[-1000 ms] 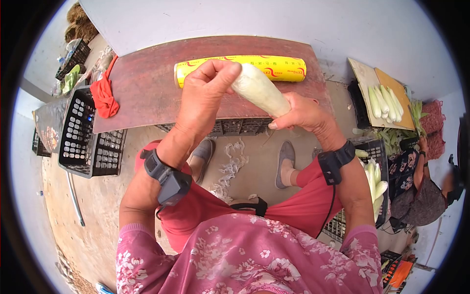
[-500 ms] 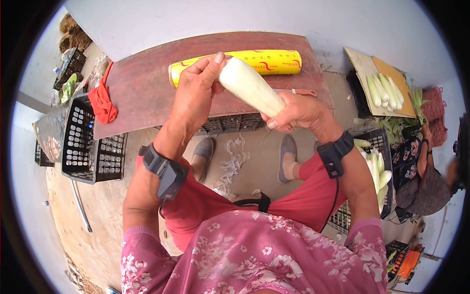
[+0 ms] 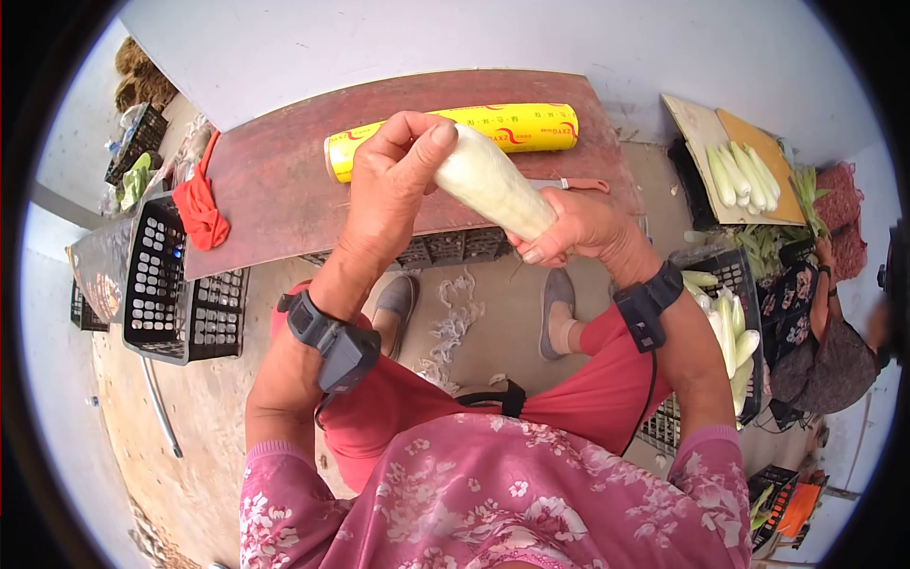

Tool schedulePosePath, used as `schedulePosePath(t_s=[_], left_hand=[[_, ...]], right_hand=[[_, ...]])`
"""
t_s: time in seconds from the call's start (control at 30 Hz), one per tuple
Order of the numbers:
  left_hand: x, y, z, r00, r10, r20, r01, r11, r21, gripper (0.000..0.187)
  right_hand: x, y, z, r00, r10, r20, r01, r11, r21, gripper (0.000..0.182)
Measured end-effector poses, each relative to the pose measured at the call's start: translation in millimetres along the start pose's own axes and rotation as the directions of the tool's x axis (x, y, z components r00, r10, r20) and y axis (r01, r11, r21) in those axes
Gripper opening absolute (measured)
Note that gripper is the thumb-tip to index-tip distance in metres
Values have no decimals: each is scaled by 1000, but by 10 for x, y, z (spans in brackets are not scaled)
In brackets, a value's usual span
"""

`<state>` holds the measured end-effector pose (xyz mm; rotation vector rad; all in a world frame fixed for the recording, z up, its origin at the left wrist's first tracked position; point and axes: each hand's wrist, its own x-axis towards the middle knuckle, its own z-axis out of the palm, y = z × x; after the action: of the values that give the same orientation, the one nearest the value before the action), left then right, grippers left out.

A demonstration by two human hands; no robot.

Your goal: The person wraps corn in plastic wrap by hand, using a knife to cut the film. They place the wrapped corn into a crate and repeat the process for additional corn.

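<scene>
A thick, pale whitish-green vegetable (image 3: pixel 493 175) is held slantwise above the table, its broad rounded end up and to the left. Around its lower right end, the fingers of my right hand (image 3: pixel 583 228) are wrapped. My left hand (image 3: pixel 393 175) is closed at the broad end, thumb and fingertips against it; the exact contact is partly hidden. Just behind the vegetable lies a yellow roll of wrap (image 3: pixel 526 123) with printed lettering. A knife (image 3: pixel 569 184) with a reddish handle lies on the table (image 3: pixel 275 180) beyond my right hand.
A red cloth (image 3: pixel 199 213) hangs over the table's left corner beside a black crate (image 3: pixel 156 275). At right, pale vegetables lie on a board (image 3: pixel 697 147), and more fill a crate (image 3: pixel 744 284). Another person (image 3: pixel 825 351) is at far right. White scraps (image 3: pixel 455 322) litter the floor.
The vegetable and both hands have shifted slightly right and down in view. It has turned a little, and its surface now looks glossier. Both hands keep their hold.
</scene>
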<state>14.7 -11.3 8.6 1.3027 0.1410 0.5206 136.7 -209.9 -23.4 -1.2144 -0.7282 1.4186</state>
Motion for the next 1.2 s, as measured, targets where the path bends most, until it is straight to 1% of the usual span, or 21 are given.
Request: schedulePosePath(t_s=[0.07, 0.17, 0.27, 0.37, 0.47, 0.57, 0.67, 0.77, 0.87, 0.97, 1.0, 1.1, 1.2], left_hand=[[-27, 3, 69, 999, -9, -33, 8, 1000, -27, 31], [25, -43, -5, 999, -23, -30, 22, 999, -30, 30], [75, -107, -69, 998, 61, 5, -61, 998, -23, 32], [54, -75, -85, 999, 40, -10, -40, 999, 35, 34], [75, -81, -141, 998, -63, -29, 65, 995, 78, 41], [134, -134, -152, 982, -127, -139, 119, 991, -65, 56], [142, -40, -65, 987, -54, -151, 5, 952, -306, 70], [78, -45, -16, 999, 16, -46, -31, 934, -357, 58], [51, -101, 6, 987, 54, 150, -40, 995, -95, 42], [97, -132, -115, 977, -39, 210, 83, 975, -204, 30], [115, -136, -112, 981, -67, 181, 102, 976, -194, 29], [158, -125, -95, 982, -148, 115, 169, 963, -208, 33], [302, -193, -181, 958, -282, 44, 282, 916, -286, 38]], right_hand=[[0, 9, 8, 1000, 26, -3, -26, 999, -19, 38], [19, 40, 17, 997, 69, 39, -70, 997, 23, 38], [36, 57, 57, 995, 35, 98, -40, 998, 46, 34], [36, 80, 64, 989, 68, 131, -75, 996, 47, 34], [55, 100, 90, 990, 60, 126, -72, 993, 94, 31], [63, 77, 69, 989, 80, 121, -98, 984, 148, 30], [84, 115, 24, 989, 82, 120, -102, 981, 165, 33], [125, 161, 35, 988, 77, 134, -99, 982, 161, 32], [165, 164, 108, 981, 69, 179, -97, 983, 154, 32], [153, 176, 82, 974, 62, 218, -97, 983, 154, 27], [161, 191, 71, 972, 63, 224, -105, 978, 181, 32], [137, 200, 126, 992, 56, 116, -74, 985, 158, 40], [26, 60, 139, 997, 44, -56, -37, 993, 111, 59]])
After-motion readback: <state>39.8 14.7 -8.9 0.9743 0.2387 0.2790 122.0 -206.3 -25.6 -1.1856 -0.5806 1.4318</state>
